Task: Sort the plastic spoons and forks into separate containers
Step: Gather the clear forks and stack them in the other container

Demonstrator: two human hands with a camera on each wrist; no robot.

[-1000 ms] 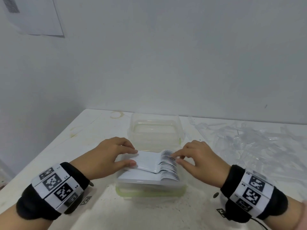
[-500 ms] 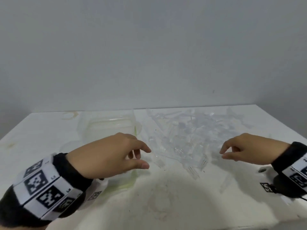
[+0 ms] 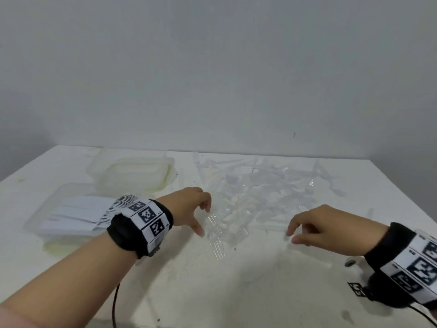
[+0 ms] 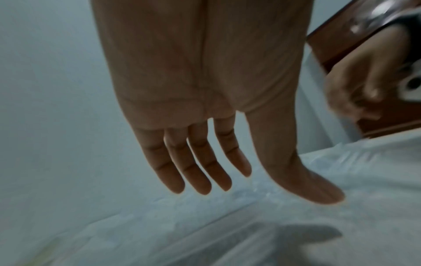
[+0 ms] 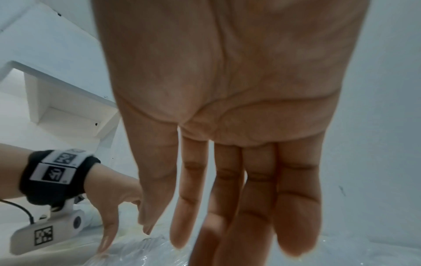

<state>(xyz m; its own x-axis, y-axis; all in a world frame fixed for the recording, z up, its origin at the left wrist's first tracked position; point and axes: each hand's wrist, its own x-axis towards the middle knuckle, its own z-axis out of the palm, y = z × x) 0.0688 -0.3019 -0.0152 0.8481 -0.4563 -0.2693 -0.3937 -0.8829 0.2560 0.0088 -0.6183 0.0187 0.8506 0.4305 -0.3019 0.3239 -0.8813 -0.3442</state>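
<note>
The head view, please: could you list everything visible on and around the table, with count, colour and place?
Table: one, white and stained, fills the lower part of the view.
Clear plastic cutlery pile: one heap, transparent, centre-right of the table; single pieces too blurred to count, fork tines show at its near edge.
Near container: one, translucent, left of the table, holding stacked white cutlery.
Far container: one, translucent with a greenish rim, behind the near one; contents unclear.
Wall: grey-white, behind the table.
Wristbands: two, black with white marker tags, one per wrist.
Left hand: over the pile's near-left edge, holding nothing.
Right hand: at the pile's right, holding nothing.
</note>
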